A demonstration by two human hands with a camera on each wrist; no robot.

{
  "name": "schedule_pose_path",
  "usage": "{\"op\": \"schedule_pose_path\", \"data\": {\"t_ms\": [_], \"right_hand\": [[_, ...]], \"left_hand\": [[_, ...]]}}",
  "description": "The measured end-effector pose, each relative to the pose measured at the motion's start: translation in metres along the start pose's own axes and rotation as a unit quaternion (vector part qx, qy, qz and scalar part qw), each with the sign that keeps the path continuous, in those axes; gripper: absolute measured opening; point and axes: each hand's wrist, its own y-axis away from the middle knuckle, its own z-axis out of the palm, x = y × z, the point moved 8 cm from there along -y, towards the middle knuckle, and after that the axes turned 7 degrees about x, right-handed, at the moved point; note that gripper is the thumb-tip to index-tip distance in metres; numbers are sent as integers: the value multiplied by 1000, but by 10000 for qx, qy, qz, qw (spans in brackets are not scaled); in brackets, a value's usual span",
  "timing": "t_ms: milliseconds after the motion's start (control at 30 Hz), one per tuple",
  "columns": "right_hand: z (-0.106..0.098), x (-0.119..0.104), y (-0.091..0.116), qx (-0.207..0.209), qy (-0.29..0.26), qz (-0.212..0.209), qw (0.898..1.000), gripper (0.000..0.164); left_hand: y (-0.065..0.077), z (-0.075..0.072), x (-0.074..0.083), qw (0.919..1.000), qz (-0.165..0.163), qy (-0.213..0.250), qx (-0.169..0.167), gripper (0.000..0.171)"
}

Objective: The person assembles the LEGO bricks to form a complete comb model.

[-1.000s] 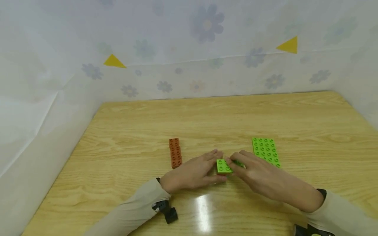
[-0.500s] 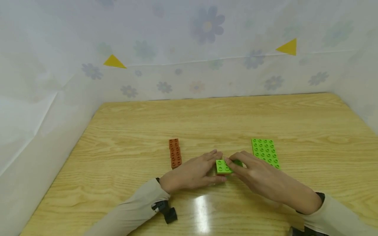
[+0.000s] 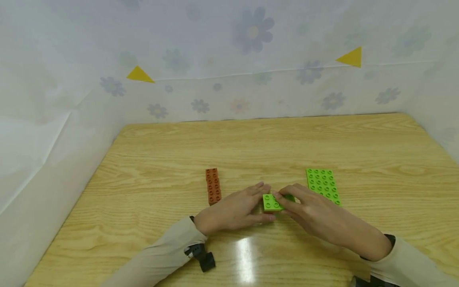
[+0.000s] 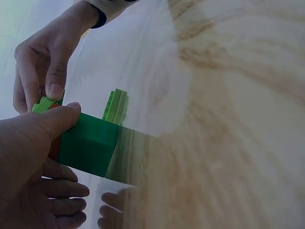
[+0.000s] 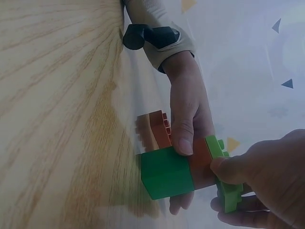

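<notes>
A small stack of building bricks stands on the table: a dark green block [image 5: 167,171] at the bottom, a reddish-brown brick [image 5: 201,162] above it, and a light green studded plate [image 3: 271,203] on top. My left hand [image 3: 231,209] holds the stack from the left, its thumb on the near side and fingers on the far side. From the right, my right hand [image 3: 319,215] pinches the light green plate, which juts out past the brown brick in the right wrist view. The right fingers hide part of the plate in the head view.
To the left lie reddish-brown studded bricks [image 3: 213,186] in a row. A flat light green studded plate [image 3: 322,184] lies to the right, partly behind my right hand. White flowered sheeting [image 3: 236,95] borders the wooden table [image 3: 251,147] at the back and sides.
</notes>
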Motion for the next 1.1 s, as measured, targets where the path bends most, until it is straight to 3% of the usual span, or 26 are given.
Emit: {"op": "schedule_pose_path", "data": {"t_ms": [467, 767, 933, 1100], "right_hand": [[-2, 11, 9, 387, -431, 439, 9974, 50], [-2, 5, 10, 411, 480, 325, 9975, 55], [0, 2, 11, 417, 666, 296, 9965, 53], [1, 1, 11, 385, 685, 290, 9965, 54]], "left_hand": [[0, 1, -1, 10000, -66, 29, -26, 83], [2, -1, -1, 9998, -63, -201, -5, 86], [16, -12, 0, 9979, 64, -635, 127, 88], [40, -39, -9, 9956, -114, -789, 502, 81]]}}
